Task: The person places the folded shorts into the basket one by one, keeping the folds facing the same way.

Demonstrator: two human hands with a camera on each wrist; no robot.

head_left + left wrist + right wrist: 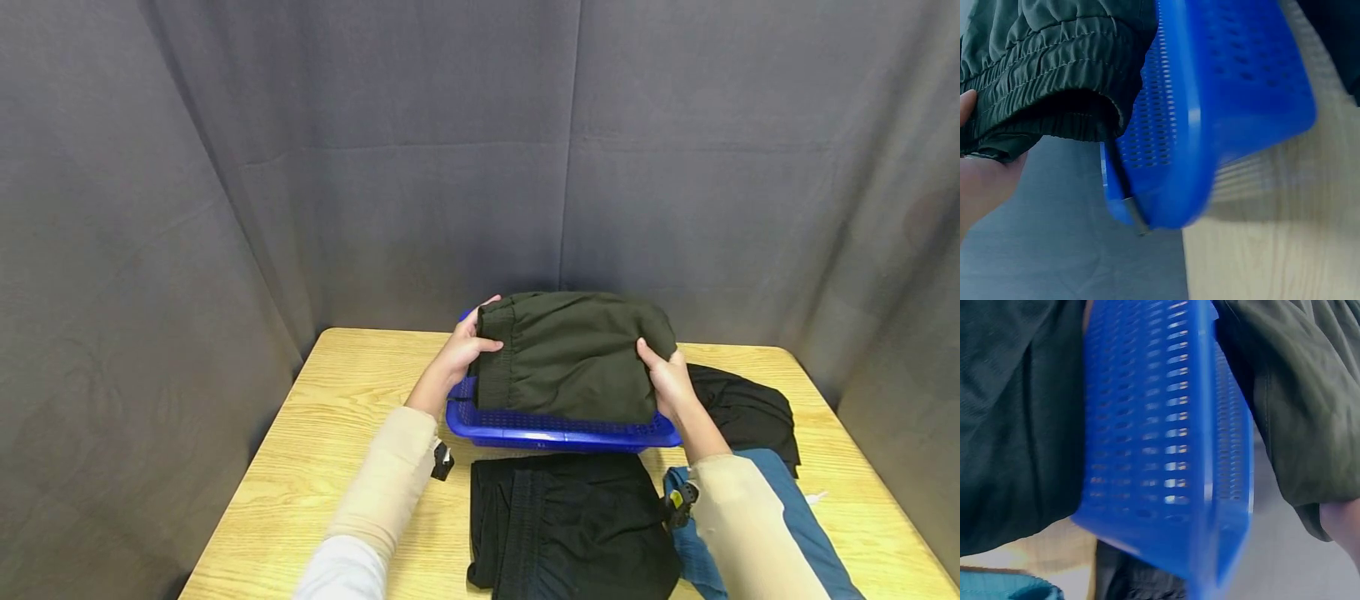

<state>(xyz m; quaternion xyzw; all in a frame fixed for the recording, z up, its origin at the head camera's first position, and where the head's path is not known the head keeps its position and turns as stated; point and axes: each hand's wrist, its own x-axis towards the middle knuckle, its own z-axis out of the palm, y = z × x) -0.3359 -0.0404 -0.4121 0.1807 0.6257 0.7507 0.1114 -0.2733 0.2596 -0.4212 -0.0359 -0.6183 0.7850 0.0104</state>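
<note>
Folded dark green pants (577, 358) with a gathered elastic waistband are held over a blue perforated plastic basket (555, 437). My left hand (461, 346) grips the waistband end, thumb on top. At the opposite end my right hand (670, 379) pinches the folded edge, its thumb also on top. In the left wrist view, the open waistband (1054, 69) hangs beside the basket rim (1194, 125). The right wrist view has the pants' far end (1316, 412) next to the basket's side wall (1141, 425). Cloth hides most of the basket's inside.
Folded black elastic-waist pants (592, 533) lie on the wooden table (337, 400) in front of the basket. To the right are a blue garment (795, 508), partly under my right forearm, and a black garment (746, 412). Grey curtains (450, 167) stand behind the table.
</note>
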